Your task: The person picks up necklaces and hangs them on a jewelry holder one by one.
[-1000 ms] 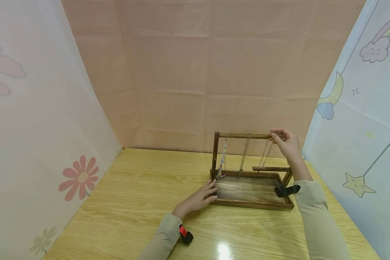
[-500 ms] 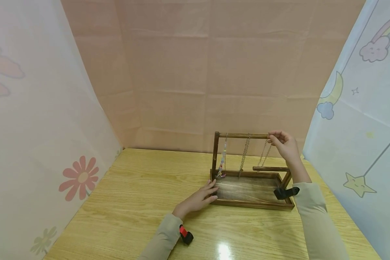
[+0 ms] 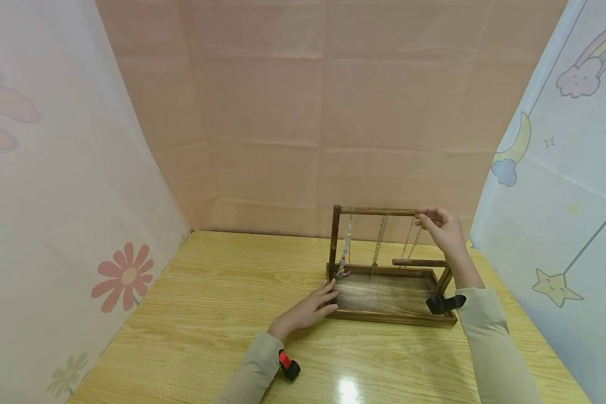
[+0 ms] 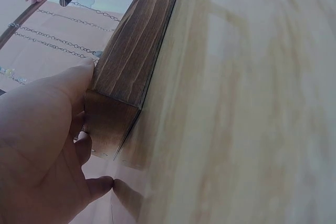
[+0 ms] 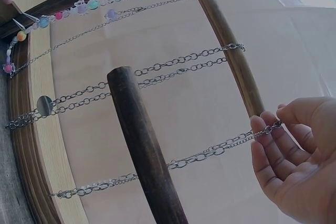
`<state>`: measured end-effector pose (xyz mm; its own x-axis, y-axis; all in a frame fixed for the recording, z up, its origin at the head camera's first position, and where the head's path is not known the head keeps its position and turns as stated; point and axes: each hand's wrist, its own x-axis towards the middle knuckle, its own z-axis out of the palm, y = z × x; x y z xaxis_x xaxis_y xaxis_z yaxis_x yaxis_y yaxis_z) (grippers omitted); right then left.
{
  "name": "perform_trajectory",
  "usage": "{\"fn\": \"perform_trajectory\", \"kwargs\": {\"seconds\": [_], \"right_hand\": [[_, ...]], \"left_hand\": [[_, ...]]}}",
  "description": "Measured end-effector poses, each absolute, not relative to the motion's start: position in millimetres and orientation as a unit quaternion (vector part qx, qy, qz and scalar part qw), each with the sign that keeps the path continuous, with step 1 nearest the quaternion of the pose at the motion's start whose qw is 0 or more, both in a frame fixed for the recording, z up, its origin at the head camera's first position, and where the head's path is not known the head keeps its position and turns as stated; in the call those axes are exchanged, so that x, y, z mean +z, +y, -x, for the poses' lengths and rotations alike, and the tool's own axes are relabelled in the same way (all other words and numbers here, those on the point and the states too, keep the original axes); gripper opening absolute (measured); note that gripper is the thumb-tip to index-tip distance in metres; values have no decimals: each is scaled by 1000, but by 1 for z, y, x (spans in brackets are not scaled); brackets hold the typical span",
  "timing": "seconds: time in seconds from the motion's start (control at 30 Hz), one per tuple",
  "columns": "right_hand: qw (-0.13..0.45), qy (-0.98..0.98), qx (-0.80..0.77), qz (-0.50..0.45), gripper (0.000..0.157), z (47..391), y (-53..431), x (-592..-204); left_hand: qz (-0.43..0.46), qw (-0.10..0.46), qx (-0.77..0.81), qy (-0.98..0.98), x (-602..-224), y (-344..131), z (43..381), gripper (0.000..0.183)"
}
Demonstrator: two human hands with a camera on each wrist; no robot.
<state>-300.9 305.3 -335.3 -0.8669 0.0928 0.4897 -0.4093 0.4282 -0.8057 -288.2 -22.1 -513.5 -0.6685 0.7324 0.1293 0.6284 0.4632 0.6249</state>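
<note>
A dark wooden jewelry stand (image 3: pixel 384 318), a shallow tray with an upper bar (image 3: pixel 366 211) and a lower bar (image 3: pixel 419 262), stands on the table. My right hand (image 3: pixel 446 233) pinches a silver chain necklace (image 5: pixel 210 151) between thumb and fingers at the upper bar's free end; the chain hangs down towards the tray. Along the same bar hang a second chain necklace (image 5: pixel 197 56) and a colorful beaded necklace (image 5: pixel 93 4). With fairly straight fingers, my left hand (image 3: pixel 308 307) touches the tray's left end, the thumb by the front wall (image 4: pixel 139 40).
A pale wood-grain table (image 3: pixel 222 292) carries the stand. Behind it rises a plain peach cloth backdrop (image 3: pixel 262 140). Patterned cloth walls (image 3: pixel 560 213) border both sides. The lower bar crosses in front of the held chain in the right wrist view.
My right hand has shifted slightly left and down at the upper bar's end, still pinching the chain necklace, which has moved left with it. My left hand stays put.
</note>
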Motion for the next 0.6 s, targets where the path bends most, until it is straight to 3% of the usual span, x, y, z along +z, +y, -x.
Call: {"fn": "perform_trajectory", "kwargs": {"seconds": [0.6], "right_hand": [[229, -808, 533, -102, 31, 297, 304, -345]], "left_hand": [[-400, 76, 331, 851, -513, -23, 287, 53]]}}
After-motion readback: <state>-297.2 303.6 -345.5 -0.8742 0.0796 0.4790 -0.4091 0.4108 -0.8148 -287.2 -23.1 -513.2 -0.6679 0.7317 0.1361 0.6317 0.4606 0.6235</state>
